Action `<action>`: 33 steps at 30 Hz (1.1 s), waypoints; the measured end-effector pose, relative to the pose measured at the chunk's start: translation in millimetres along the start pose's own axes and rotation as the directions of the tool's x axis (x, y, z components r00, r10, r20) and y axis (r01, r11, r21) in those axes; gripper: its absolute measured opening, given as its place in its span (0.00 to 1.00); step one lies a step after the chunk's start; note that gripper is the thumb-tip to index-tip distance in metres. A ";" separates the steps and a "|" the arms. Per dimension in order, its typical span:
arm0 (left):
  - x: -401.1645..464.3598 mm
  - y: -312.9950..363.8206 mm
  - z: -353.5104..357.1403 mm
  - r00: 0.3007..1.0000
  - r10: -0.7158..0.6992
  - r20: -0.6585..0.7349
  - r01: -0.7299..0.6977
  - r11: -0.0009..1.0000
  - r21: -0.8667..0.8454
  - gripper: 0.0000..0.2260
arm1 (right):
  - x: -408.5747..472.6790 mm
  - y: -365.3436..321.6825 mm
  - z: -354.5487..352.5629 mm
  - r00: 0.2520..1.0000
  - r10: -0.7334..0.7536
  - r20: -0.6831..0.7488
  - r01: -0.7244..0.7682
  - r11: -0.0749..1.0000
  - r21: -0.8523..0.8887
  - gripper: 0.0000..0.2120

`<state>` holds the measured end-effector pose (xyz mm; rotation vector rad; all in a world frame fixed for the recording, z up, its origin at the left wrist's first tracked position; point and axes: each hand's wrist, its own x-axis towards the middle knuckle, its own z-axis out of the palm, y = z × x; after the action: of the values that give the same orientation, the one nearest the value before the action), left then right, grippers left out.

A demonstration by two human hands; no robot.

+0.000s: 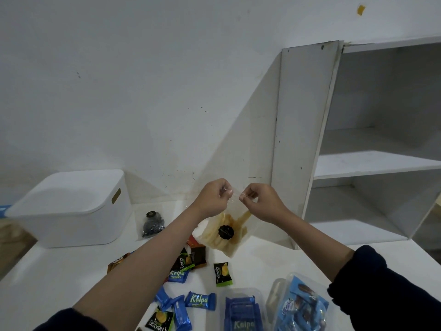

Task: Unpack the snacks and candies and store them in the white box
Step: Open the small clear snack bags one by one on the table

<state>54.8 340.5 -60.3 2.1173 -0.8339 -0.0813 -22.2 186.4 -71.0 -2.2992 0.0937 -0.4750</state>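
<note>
My left hand (214, 197) and right hand (262, 201) pinch the clear bag (229, 232) of yellow sticks; the white box (71, 209) stands lidded.

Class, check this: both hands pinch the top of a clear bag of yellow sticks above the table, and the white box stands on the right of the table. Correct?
Not quite. The head view shows the white box on the left of the table, not the right. The rest holds: the left hand and right hand pinch the top of the clear bag of yellow sticks above it.
</note>
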 end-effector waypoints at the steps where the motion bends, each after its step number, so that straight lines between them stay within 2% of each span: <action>1: 0.0 -1.6 0.0 1.000 0.005 0.000 -0.005 1.000 -0.009 0.04 | 0.0 0.5 -0.1 1.000 -0.013 0.006 0.013 1.000 -0.027 0.07; 7: 0.1 -1.7 0.6 0.999 -0.026 0.038 0.031 0.990 -0.136 0.03 | 0.5 -0.4 1.4 0.996 -0.085 0.024 0.088 0.987 -0.133 0.06; 15: 0.0 -4.4 1.0 1.000 -0.005 0.023 0.009 0.985 -0.170 0.02 | 1.7 4.2 0.3 0.995 -0.075 0.063 0.081 0.992 -0.093 0.07; 19: 0.9 -9.4 4.0 0.999 -0.039 -0.002 0.037 0.975 -0.218 0.04 | 0.2 6.6 -2.7 0.995 -0.070 0.071 0.079 0.988 -0.133 0.05; 26: 2.4 -4.2 -1.2 0.993 -0.028 0.111 0.044 0.988 -0.145 0.03 | -0.3 5.9 -3.0 0.989 -0.112 0.096 0.127 0.979 -0.159 0.04; 33: 6.3 -6.3 -2.9 0.997 0.015 0.076 -0.011 0.998 -0.059 0.04 | 2.2 13.4 -1.3 0.996 -0.045 0.071 0.054 0.990 -0.131 0.07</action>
<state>64.0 341.5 -61.6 2.0648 -0.8798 -0.1785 -19.6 175.6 -79.1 -2.4508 0.0351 -0.4263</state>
